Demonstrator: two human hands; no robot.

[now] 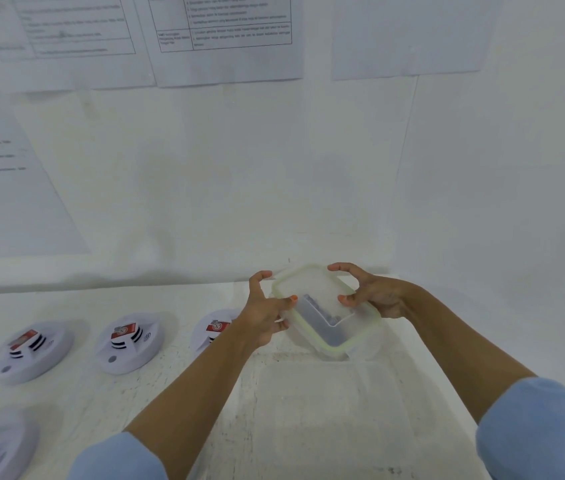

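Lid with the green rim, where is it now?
Head view, right of centre: the lid is gripped, tilted, between left hand and right hand, right of the smoke detectors.

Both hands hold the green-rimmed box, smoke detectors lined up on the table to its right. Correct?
Wrong side. In the head view, the left hand and right hand do hold the green-rimmed box, but the smoke detectors sit to its left.

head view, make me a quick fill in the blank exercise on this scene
The left hand and right hand both grip a clear rectangular plastic box whose lid rim is pale ____. The white round smoke detectors with red labels lie on the white table to the person's ____. Printed paper sheets hang on the ____.
Missing words: green; left; wall.
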